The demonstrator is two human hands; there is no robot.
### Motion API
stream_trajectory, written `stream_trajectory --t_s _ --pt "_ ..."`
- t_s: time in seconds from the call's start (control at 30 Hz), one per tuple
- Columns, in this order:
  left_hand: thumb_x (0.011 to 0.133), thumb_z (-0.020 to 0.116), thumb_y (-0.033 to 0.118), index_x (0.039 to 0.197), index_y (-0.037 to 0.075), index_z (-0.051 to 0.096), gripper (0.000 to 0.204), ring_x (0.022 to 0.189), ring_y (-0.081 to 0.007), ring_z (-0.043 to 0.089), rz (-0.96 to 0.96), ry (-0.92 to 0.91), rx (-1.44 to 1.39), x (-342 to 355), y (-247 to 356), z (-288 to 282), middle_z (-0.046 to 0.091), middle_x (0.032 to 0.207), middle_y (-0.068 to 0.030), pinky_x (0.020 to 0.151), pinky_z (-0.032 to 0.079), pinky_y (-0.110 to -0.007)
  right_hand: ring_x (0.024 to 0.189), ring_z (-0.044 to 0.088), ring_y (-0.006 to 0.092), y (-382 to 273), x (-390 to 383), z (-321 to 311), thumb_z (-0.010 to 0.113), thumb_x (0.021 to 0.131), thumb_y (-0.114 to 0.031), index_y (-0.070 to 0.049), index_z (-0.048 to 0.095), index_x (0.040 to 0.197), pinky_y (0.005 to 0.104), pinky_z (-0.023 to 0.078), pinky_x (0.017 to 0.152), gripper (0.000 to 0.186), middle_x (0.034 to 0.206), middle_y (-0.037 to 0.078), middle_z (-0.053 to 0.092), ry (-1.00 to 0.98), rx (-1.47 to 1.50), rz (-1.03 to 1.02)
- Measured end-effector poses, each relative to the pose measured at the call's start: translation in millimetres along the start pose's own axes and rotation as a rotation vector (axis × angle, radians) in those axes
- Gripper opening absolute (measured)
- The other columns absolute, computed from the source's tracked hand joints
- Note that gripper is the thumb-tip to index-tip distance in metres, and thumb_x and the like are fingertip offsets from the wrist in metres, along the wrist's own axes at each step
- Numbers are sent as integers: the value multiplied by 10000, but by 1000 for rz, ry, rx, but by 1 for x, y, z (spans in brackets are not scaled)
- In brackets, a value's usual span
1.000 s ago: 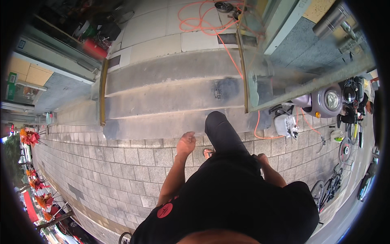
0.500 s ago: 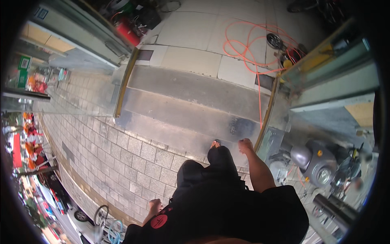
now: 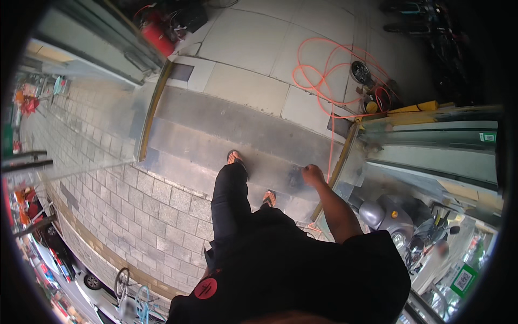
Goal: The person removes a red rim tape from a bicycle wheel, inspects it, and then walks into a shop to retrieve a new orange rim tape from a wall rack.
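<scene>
My right hand [image 3: 312,175] is held out over the grey steps [image 3: 210,116], its fingers curled into a fist. Nothing shows in it or sticks out of it. The orange hose [image 3: 331,146] runs over the steps just beyond that hand. My left hand is hidden beside my dark clothing. My left foot [image 3: 234,157], in a sandal, is on a step ahead, while my right foot [image 3: 270,198] is lower and nearer.
Glass door panels with yellow-brown edges [image 3: 154,110] flank the steps. Beyond lie a tiled floor [image 3: 248,48], a red cylinder [image 3: 156,39] and a wheeled machine [image 3: 360,73] beside the coiled hose. A grey scooter [image 3: 386,216] stands at right; paving [image 3: 145,205] spreads left.
My left foot has come forward onto a step. My right fist has shifted a little left and farther ahead. My left hand has dropped out of sight, and the doorway appears nearer.
</scene>
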State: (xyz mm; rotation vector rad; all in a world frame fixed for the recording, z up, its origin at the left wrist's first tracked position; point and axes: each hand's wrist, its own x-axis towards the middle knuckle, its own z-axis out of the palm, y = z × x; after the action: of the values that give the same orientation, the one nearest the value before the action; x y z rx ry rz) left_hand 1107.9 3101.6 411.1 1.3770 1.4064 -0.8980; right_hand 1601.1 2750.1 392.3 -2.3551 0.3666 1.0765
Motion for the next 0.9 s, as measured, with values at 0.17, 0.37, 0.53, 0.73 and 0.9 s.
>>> stream_trajectory --t_s 0.17,0.37,0.53,0.73,0.9 --pt "936 592 233 950 133 668 127 689 -228 669 -104 -13 -98 -1 119 -117 642 878 -45 531 459 -328 576 723 305 9 -113 -36 560 916 -270 53 690 969 423 606 535 353 687 198 702 -124 -138 303" --pt "1001 517 279 1513 105 467 543 1182 -369 667 331 164 -293 17 394 -279 616 1400 -153 957 509 -509 587 724 317 -18 -195 -60 580 912 -246 84 683 944 429 594 507 347 781 226 712 -60 115 548" --pt "972 541 265 1361 123 585 416 1068 -313 707 427 195 -171 15 572 -303 662 1240 -83 854 513 -464 639 746 324 -46 -188 -51 591 909 -261 72 701 935 432 620 616 351 769 232 728 -31 248 621" --pt "916 600 175 1234 46 659 348 725 -229 703 591 187 285 36 667 -247 722 951 -106 615 529 -336 1012 722 403 -6 -130 28 703 815 -420 -20 749 1035 490 567 878 458 976 233 751 -117 372 544" --pt "894 660 151 1295 -21 633 437 741 -210 692 557 117 520 -25 714 -217 718 923 -136 673 577 -338 797 746 348 -68 -73 -41 656 856 -394 28 723 924 471 588 719 433 845 244 733 -130 315 534"
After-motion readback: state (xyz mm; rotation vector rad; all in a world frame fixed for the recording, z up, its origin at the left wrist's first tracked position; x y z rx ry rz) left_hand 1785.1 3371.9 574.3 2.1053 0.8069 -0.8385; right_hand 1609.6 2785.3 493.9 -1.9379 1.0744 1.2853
